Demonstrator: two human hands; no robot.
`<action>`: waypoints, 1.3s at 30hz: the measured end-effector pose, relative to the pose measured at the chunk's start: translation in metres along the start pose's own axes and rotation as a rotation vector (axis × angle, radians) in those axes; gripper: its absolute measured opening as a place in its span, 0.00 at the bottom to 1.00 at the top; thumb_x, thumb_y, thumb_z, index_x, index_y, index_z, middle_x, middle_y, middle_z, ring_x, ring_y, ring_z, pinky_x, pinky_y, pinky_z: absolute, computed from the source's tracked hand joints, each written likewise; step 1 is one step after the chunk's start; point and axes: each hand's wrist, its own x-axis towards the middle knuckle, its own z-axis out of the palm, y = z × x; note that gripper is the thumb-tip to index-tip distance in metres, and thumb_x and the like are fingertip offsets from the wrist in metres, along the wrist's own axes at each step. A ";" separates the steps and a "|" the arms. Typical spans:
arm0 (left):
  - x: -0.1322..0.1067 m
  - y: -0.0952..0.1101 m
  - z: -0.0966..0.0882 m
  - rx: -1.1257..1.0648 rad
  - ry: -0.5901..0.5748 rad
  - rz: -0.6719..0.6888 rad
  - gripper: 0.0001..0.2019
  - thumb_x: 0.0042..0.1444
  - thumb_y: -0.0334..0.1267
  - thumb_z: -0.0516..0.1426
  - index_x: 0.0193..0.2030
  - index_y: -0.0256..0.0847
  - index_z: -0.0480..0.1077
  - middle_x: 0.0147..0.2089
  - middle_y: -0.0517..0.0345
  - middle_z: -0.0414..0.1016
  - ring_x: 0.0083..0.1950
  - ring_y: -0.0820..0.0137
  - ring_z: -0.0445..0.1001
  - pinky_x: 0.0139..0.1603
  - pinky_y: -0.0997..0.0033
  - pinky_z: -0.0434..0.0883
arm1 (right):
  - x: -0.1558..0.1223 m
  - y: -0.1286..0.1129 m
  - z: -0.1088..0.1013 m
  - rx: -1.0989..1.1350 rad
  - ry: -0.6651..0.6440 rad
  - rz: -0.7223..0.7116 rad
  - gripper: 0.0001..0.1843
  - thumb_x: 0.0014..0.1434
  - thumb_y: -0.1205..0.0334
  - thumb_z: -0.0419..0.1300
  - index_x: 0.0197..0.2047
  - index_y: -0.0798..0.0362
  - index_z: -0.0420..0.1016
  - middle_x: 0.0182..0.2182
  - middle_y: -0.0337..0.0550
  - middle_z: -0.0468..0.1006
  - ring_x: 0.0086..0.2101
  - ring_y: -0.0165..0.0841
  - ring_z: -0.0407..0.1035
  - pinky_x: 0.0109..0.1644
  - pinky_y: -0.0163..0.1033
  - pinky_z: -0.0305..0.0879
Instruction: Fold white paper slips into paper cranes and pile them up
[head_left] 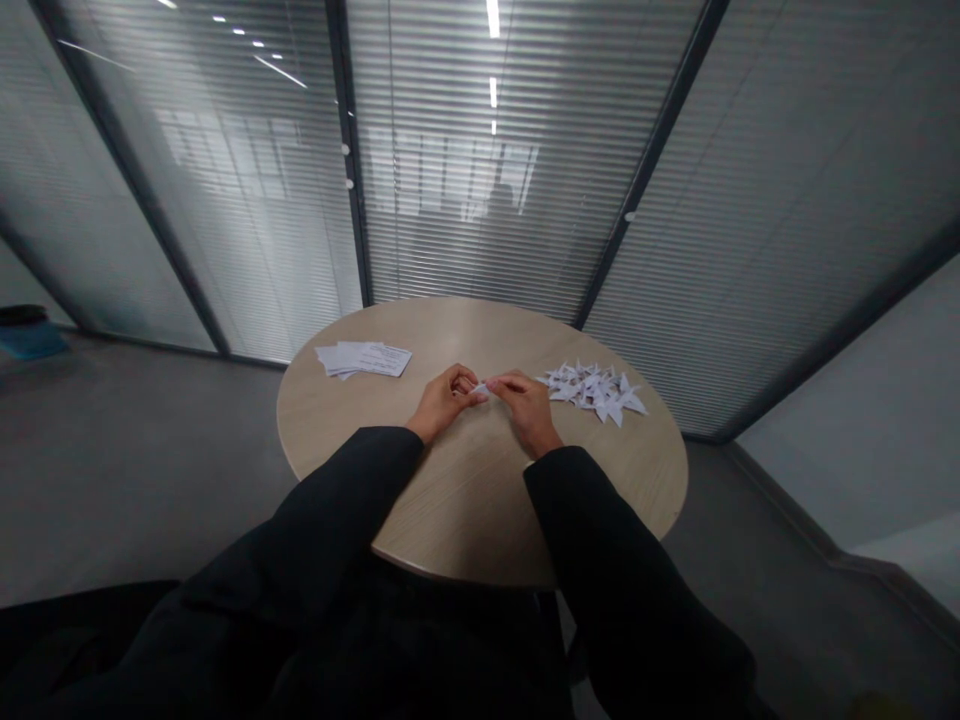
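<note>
Over the middle of a round wooden table, my left hand (444, 400) pinches a small folded piece of white paper (481, 389). From the other side, my right hand (527, 405) grips the same paper between thumb and fingertips. Most of the paper is hidden by my fingers, so its folded shape is hard to make out. Just to the right of my right hand lies a pile of folded white paper figures (595, 388) with pointed tips. A loose stack of white paper sheets (367, 358), with print on them, lies to the left beyond my left hand.
The round table (469, 530) has a pale wood top. Behind it stands a glass partition with blinds (487, 230) and dark frames. A blue bin (31, 335) with a dark rim is on the grey floor at far left. A white wall (870, 430) rises at the right.
</note>
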 end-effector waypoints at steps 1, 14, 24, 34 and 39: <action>0.000 -0.001 0.000 -0.016 -0.017 -0.007 0.18 0.41 0.43 0.68 0.35 0.38 0.69 0.28 0.62 0.72 0.30 0.75 0.71 0.34 0.74 0.67 | 0.000 0.000 0.000 -0.004 -0.004 -0.008 0.13 0.49 0.48 0.66 0.26 0.49 0.80 0.28 0.41 0.77 0.32 0.35 0.70 0.40 0.41 0.66; -0.004 0.007 -0.001 0.062 -0.172 -0.032 0.21 0.51 0.56 0.59 0.29 0.36 0.75 0.31 0.50 0.78 0.30 0.69 0.74 0.32 0.71 0.70 | 0.000 0.000 0.002 -0.022 0.001 -0.016 0.13 0.50 0.48 0.66 0.26 0.49 0.80 0.27 0.41 0.77 0.32 0.35 0.71 0.40 0.41 0.67; -0.006 0.008 -0.002 0.175 -0.153 0.010 0.21 0.55 0.55 0.56 0.29 0.36 0.75 0.28 0.52 0.77 0.27 0.72 0.71 0.31 0.73 0.67 | 0.000 0.001 0.003 0.031 -0.025 0.076 0.14 0.48 0.49 0.65 0.28 0.52 0.78 0.28 0.41 0.79 0.33 0.35 0.72 0.41 0.40 0.68; -0.002 0.002 0.000 -0.065 -0.223 -0.153 0.23 0.44 0.54 0.65 0.36 0.32 0.75 0.34 0.47 0.79 0.33 0.68 0.76 0.34 0.71 0.71 | 0.003 0.004 -0.001 0.024 0.035 0.109 0.13 0.46 0.51 0.67 0.26 0.52 0.77 0.27 0.40 0.79 0.31 0.34 0.71 0.38 0.40 0.67; -0.003 0.003 -0.001 -0.076 -0.187 -0.155 0.23 0.46 0.55 0.64 0.32 0.32 0.74 0.32 0.47 0.79 0.32 0.68 0.77 0.33 0.71 0.72 | 0.002 0.002 0.001 0.034 0.009 0.106 0.13 0.48 0.51 0.66 0.28 0.53 0.78 0.28 0.40 0.79 0.32 0.33 0.70 0.41 0.40 0.66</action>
